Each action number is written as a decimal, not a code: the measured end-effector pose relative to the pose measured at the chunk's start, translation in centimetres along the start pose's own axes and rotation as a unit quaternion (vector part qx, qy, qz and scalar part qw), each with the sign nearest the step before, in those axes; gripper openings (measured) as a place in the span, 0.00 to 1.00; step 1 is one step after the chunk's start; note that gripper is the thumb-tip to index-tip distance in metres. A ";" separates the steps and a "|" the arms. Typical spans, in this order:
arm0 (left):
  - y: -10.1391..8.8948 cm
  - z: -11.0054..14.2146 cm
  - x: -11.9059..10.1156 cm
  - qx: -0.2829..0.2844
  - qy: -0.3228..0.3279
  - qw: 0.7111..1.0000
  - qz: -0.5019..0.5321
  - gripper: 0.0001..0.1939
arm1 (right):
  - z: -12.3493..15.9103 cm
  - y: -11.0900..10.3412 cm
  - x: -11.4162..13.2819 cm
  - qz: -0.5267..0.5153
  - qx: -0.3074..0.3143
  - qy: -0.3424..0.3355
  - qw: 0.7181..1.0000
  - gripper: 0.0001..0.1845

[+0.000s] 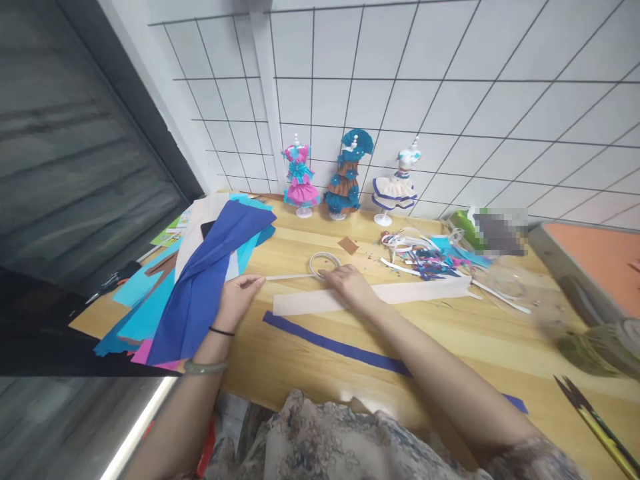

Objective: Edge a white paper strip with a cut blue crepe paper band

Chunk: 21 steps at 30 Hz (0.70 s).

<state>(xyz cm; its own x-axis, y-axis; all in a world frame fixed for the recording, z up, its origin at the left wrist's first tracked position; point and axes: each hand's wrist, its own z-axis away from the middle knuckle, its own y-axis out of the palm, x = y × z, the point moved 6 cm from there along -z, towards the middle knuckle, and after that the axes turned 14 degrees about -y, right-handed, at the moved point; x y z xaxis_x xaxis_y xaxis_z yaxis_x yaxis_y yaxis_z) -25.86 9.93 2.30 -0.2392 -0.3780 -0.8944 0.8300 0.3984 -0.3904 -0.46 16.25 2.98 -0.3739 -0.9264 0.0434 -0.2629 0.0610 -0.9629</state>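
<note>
My left hand pinches the free end of a thin white tape strip that runs right to a small tape roll on the wooden table. Over that roll rests my right hand, fingers curled on it, palm lying on a long white paper strip. A long dark blue paper strip lies nearer to me, below both hands.
A pile of blue, cyan and pink paper sheets lies at the left. Three small dressed mannequins stand by the tiled wall. Ribbon scraps sit at the right, an orange-topped box beyond, scissors at the lower right.
</note>
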 end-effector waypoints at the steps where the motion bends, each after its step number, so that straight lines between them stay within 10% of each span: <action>1: 0.1 -0.6 0.5 -0.003 -0.007 1.000 -0.011 0.19 | -0.1 0.4 -0.2 0.001 0.003 0.003 1.000 0.19; 13: -1.1 -3.9 2.9 -0.066 -0.030 0.989 -0.127 0.17 | -0.2 1.4 -0.3 -0.020 -0.011 0.013 1.000 0.19; 21: 0.3 0.4 0.9 -0.013 0.078 0.973 -0.218 0.20 | 6.7 -5.1 -4.6 -0.053 -0.118 0.049 0.990 0.18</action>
<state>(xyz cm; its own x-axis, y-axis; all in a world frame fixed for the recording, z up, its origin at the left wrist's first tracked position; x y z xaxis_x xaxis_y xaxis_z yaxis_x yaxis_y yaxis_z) -25.61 9.38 1.41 -0.6408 -0.3862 -0.6635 0.6194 0.2505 -0.7441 8.54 17.71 5.92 -0.4145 -0.8925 0.1777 -0.5011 0.0608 -0.8632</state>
